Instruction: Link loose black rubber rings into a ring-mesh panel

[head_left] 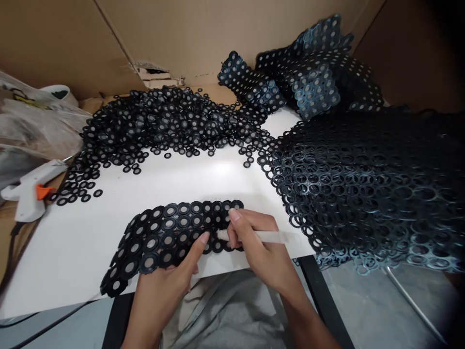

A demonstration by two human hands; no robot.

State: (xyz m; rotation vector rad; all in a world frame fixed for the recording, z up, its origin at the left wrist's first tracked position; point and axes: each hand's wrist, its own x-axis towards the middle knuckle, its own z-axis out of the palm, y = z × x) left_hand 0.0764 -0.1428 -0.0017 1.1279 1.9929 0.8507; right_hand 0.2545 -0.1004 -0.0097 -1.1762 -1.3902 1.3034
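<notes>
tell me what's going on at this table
A person's left hand holds a flexible black strip of joined discs with grey centres, thumb on top. The right hand grips a slim whitish pen-like tool, its tip at the strip. Beyond lies a heap of loose black discs; a white glue gun with an orange trigger rests at the left.

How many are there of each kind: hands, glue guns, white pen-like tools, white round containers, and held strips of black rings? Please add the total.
Hands: 2 (left hand, right hand)
Glue gun: 1
White pen-like tool: 1
White round container: 1
Held strip of black rings: 1
Total: 6
</notes>
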